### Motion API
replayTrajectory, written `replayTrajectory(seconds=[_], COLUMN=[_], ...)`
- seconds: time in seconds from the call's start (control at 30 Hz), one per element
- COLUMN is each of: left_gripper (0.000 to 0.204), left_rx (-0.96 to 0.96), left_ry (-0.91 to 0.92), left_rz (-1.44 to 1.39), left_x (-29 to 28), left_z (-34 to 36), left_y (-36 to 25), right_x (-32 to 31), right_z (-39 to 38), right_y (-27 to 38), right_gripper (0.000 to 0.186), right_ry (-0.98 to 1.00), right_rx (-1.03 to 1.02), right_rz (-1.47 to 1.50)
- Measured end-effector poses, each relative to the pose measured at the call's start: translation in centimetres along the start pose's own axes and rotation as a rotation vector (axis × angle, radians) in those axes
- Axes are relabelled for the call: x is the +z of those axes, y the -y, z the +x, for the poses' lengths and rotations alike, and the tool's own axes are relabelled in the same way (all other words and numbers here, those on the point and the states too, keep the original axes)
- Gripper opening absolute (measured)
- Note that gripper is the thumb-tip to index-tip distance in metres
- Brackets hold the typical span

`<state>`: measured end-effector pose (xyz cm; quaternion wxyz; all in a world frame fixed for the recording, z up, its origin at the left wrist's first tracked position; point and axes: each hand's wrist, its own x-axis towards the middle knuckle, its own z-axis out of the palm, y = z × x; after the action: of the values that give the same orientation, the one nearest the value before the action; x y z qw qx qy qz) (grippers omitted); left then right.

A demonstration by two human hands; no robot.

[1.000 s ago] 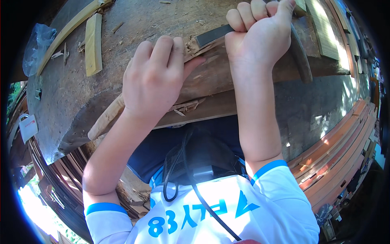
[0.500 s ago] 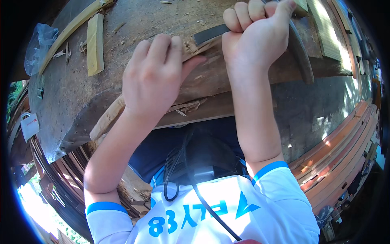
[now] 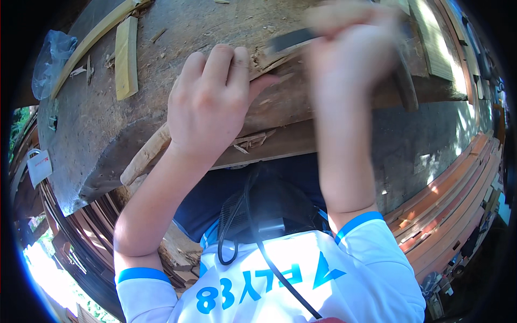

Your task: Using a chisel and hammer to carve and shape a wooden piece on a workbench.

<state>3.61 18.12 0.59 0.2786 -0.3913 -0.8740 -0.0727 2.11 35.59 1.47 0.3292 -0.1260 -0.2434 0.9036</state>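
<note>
My left hand (image 3: 210,102) is closed around a rough wooden piece (image 3: 145,156) lying diagonally along the bench's front edge; its pale, splintered part (image 3: 261,62) shows beyond my fingers. My right hand (image 3: 353,54), smeared by motion, is closed on a tool with a dark flat bar (image 3: 286,40), which sticks out leftward just over that splintered part. A dark curved piece (image 3: 406,81) hangs behind my right wrist; I cannot tell whether it joins the tool.
The worn bench (image 3: 91,129) carries yellowish strips (image 3: 126,56), offcuts, a plastic bag (image 3: 51,64) and a plank (image 3: 431,43) at right. A padlock (image 3: 39,166) hangs at its left. Stacked boards (image 3: 441,199) lie low at right; dark strips (image 3: 70,226) at lower left.
My right hand shifted slightly left, then back rightward with the dark bar, and is now blurred. My left hand and the wooden piece have moved slightly right.
</note>
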Motion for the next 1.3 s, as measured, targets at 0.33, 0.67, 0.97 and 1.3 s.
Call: replayTrajectory(seconds=[0.33,0.67,0.97,1.3], left_gripper=[0.044,0.043,0.043,0.045], left_rx=[-0.031,-0.024,-0.031,-0.016], left_ry=[0.037,-0.001,0.003,-0.01], left_rz=[0.023,-0.031,-0.002,-0.02], left_x=[-0.4,-0.4,-0.5,-0.1], left_z=[-0.5,-0.9,-0.9,-0.5], left_y=[0.8,1.1,0.9,0.7], right_x=[1.9,0.9,-0.4,-2.5], right_z=[-1.7,-1.1,0.1,3.8], right_y=[-1.5,0.0,1.3,4.3], right_gripper=[0.052,0.052,0.053,0.06], right_ry=[-0.05,-0.006,0.217,0.36], right_rx=[-0.063,0.071,-0.037,-0.058], right_rz=[0.02,0.002,-0.078,-0.005])
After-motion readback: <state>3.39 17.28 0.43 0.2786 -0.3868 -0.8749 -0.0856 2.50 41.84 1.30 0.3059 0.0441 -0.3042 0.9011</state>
